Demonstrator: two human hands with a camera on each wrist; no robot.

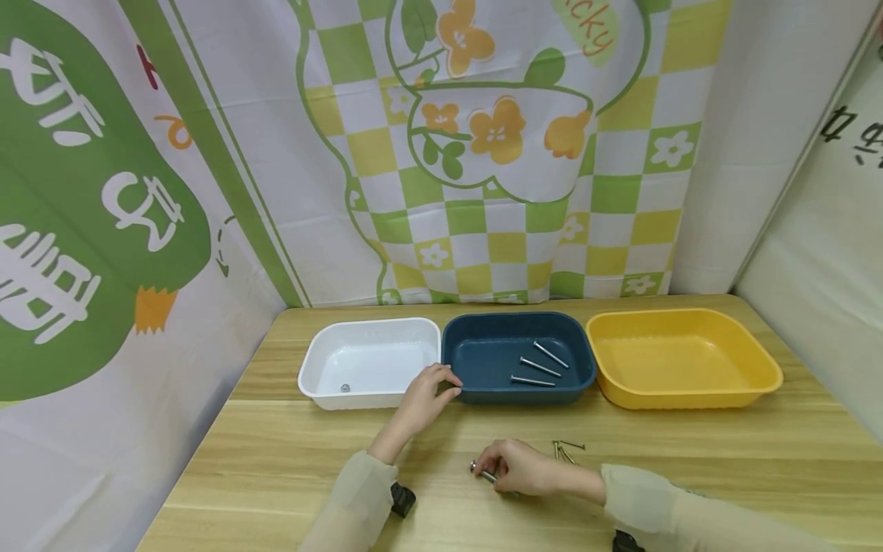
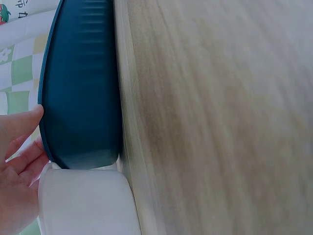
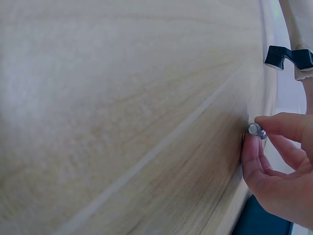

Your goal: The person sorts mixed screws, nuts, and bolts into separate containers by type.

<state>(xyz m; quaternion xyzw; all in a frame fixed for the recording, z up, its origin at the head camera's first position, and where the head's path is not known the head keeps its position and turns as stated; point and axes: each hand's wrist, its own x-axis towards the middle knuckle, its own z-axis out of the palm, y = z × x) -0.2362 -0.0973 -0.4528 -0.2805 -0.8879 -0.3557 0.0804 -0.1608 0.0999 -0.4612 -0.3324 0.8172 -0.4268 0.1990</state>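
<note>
Bolt (image 1: 485,474): pinched in right hand (image 1: 520,468), near table (image 1: 276,460) front edge.
Left hand (image 1: 428,395): fingers relaxed, touching blue tray (image 1: 469,395) front-left corner.

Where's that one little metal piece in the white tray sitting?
In the head view, the small metal piece lies alone in the white tray, at its front left corner, left of the left hand resting on the blue tray.

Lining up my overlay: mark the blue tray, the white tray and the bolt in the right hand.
blue tray (image 1: 483,360): head view, bare floor left of the bolts inside.
white tray (image 1: 372,356): head view, bare floor.
bolt (image 3: 255,129): right wrist view, its head, pinched by the right hand's fingers.
</note>
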